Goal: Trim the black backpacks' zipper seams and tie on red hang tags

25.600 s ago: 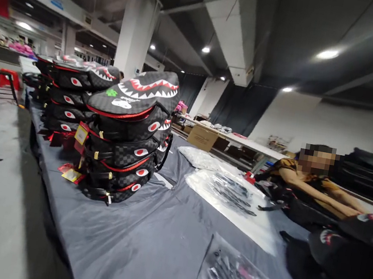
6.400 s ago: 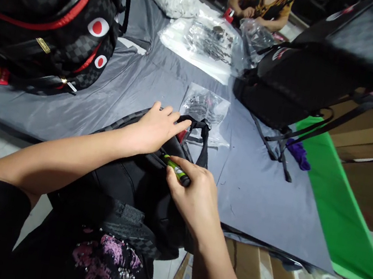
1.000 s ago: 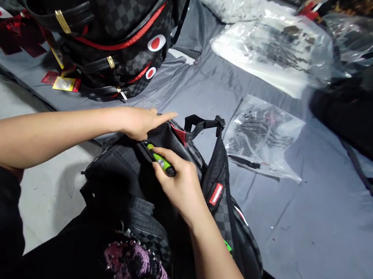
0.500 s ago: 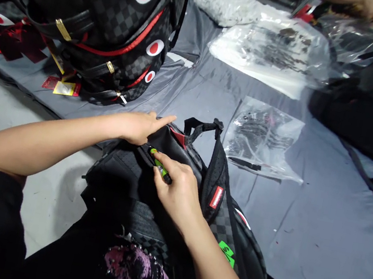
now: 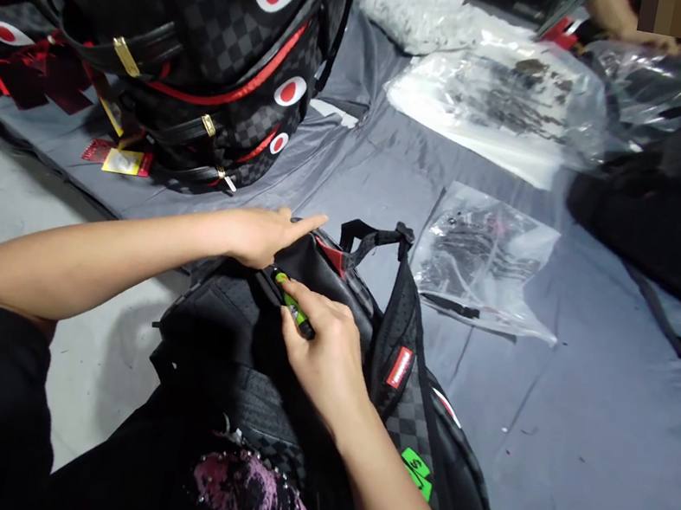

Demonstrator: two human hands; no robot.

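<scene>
A black checkered backpack lies tilted against the table edge, in front of my body. My left hand grips its upper edge, index finger stretched along the rim; the other fingers are partly hidden. In my right hand is a green-and-black marker pen, pinched between thumb and fingers. Its tip points at the bag's dark panel just below my left hand. A shoulder strap with a red label runs down the bag's right side. Green print shows lower on the bag.
Stacked black bags with red-and-white eyes stand at the left. Clear plastic packets and larger plastic-wrapped goods lie on the grey cloth. Another black bag sits at the right. Another person's arm shows at the back.
The view has shifted slightly, so everything sits a little further right and lower. Both hands keep nearly the same hold and place on the backpack.
</scene>
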